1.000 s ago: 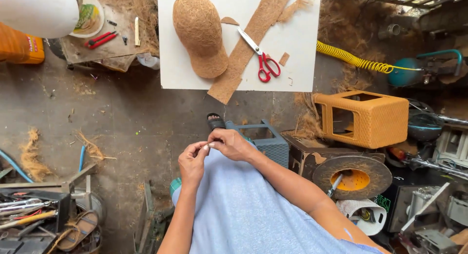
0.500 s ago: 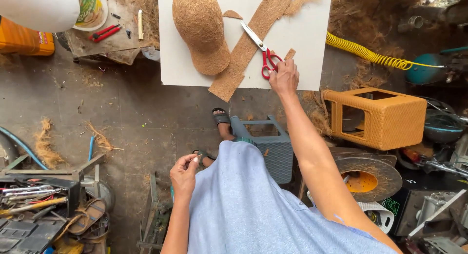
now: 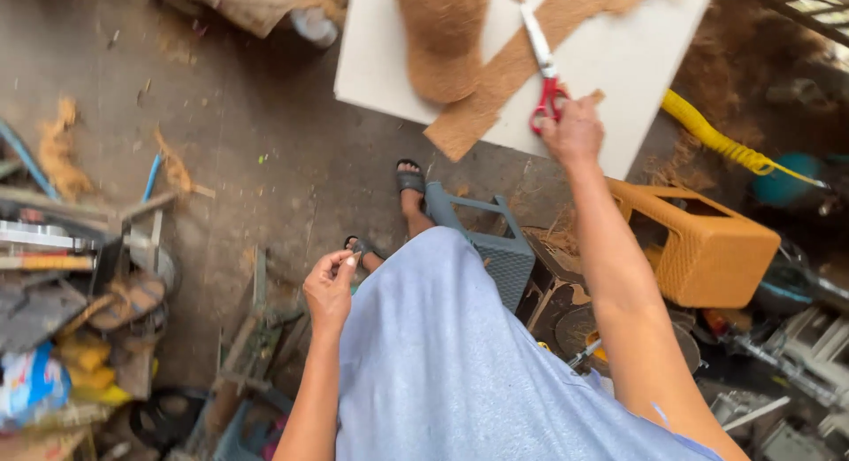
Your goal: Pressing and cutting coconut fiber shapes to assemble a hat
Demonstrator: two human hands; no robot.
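right hand (image 3: 575, 132) at one o'clock, fingers curled onto red-handled scissors (image 3: 543, 72) lying on the white board (image 3: 376, 67) beside the brown fibre strip (image 3: 522, 58); left hand (image 3: 329, 288) at seven o'clock, fingertips pinched together, contents unclear.

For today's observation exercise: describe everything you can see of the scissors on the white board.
The scissors have red plastic handles and pale metal blades, which look closed. They lie flat on the white board, blades pointing away, partly across a brown fibre strip. The right hand reaches the handle loops and touches them; whether fingers pass through is unclear.
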